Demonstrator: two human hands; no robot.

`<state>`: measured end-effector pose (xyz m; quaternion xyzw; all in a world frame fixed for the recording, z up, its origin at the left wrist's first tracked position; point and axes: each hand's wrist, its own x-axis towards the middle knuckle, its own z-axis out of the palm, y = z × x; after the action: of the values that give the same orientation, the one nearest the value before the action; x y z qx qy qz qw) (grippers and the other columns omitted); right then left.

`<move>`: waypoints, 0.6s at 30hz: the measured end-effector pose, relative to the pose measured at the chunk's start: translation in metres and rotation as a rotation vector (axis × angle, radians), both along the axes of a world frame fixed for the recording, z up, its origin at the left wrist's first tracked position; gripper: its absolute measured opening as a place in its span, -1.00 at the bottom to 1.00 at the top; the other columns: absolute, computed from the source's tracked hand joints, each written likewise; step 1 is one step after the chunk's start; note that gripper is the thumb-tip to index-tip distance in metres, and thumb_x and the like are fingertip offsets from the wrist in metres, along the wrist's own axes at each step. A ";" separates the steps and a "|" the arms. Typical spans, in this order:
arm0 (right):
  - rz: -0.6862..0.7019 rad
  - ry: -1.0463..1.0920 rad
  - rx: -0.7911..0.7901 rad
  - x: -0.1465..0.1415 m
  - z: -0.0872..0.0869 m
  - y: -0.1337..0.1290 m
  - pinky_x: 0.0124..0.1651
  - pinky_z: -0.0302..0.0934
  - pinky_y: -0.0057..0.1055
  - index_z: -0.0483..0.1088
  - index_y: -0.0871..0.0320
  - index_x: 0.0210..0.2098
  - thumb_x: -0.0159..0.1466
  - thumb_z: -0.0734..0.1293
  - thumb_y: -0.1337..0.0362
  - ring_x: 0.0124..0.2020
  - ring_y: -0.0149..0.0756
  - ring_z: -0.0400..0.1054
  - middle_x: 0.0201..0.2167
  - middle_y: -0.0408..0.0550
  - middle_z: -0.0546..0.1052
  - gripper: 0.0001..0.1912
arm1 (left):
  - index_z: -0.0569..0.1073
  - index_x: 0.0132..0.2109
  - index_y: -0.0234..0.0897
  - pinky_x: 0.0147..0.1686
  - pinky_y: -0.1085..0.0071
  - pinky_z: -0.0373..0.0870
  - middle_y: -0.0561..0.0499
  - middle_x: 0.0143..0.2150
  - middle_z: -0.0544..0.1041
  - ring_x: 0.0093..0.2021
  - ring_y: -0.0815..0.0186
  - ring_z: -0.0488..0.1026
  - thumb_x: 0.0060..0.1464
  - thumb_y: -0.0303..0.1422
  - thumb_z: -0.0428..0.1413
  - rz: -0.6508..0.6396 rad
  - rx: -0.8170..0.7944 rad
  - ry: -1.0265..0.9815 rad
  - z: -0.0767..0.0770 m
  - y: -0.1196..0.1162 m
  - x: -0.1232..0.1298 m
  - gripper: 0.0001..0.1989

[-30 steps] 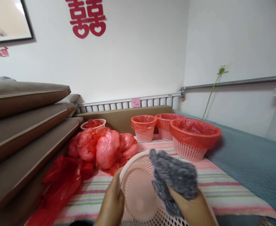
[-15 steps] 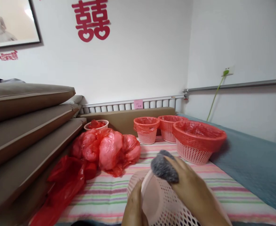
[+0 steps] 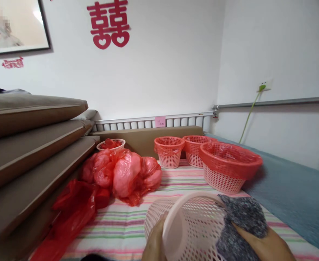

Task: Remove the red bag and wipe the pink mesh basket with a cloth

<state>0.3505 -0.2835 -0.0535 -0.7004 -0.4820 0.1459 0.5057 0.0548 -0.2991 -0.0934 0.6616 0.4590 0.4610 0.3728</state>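
A pale pink perforated plastic basket [image 3: 200, 208] is tipped with its mouth towards me, low in the middle of the head view. My left hand [image 3: 155, 241] grips its rim on the left side. In my right hand [image 3: 262, 243] is a dark grey fluffy cloth [image 3: 242, 217], pressed against the right part of the basket's rim. The cloth covers most of the fingers of that hand. The bottom edge of the picture cuts off the lower part of the basket.
Three pink baskets lined with red bags, the largest being a basket [image 3: 227, 181] at right, stand on the striped cloth [image 3: 121, 224]. A heap of red plastic bags [image 3: 127, 174] lies left of centre. Stacked brown cushions [image 3: 34, 134] rise at the left, and a small basket [image 3: 123, 143] sits behind the heap.
My right hand and the cloth have moved right and down along the basket's rim. The basket's mouth has turned more towards me. My left hand stays on the rim.
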 end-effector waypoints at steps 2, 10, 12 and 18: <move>0.015 0.047 0.037 -0.015 0.018 0.008 -0.38 0.36 -0.20 0.45 0.08 -0.48 -0.09 0.33 -0.01 -0.37 0.07 0.48 -0.51 0.03 0.57 -0.69 | 0.29 0.22 -0.14 0.23 0.21 0.17 -0.06 0.23 0.34 0.23 0.08 0.25 0.05 -0.35 0.03 0.052 0.093 0.019 0.020 -0.011 -0.018 -0.45; 0.617 -0.431 0.493 -0.116 0.085 0.034 -0.01 0.24 -0.24 0.36 0.09 -0.03 0.00 0.23 0.39 -0.07 -0.14 0.34 -0.11 -0.01 0.46 -0.50 | 0.40 0.12 -0.32 0.21 0.20 0.17 -0.11 0.15 0.44 0.18 0.08 0.31 -0.07 -0.49 -0.01 0.069 0.182 0.127 0.088 0.004 -0.069 -0.46; 0.692 -0.544 0.479 -0.142 0.085 0.035 -0.04 0.24 -0.23 0.34 0.10 0.00 -0.03 0.21 0.47 -0.10 -0.16 0.33 -0.14 0.01 0.44 -0.44 | 0.41 0.11 -0.33 0.23 0.21 0.14 -0.09 0.14 0.45 0.17 0.10 0.32 -0.15 -0.58 -0.01 0.028 0.135 0.141 0.085 0.016 -0.074 -0.41; 0.835 -0.801 0.537 -0.210 0.080 0.023 0.13 0.03 0.03 0.34 0.04 -0.03 -0.06 0.26 0.40 -0.10 -0.07 0.26 -0.12 -0.01 0.42 -0.44 | 0.42 0.02 -0.17 0.04 0.16 0.35 -0.07 0.11 0.41 0.03 0.19 0.40 0.18 -0.35 0.05 0.174 0.157 0.191 0.076 0.025 -0.072 -0.74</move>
<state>0.1410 -0.2608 0.0265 -0.3024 -0.8860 -0.0685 0.3447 -0.0168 -0.2744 -0.0170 0.6873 0.5106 0.4611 0.2331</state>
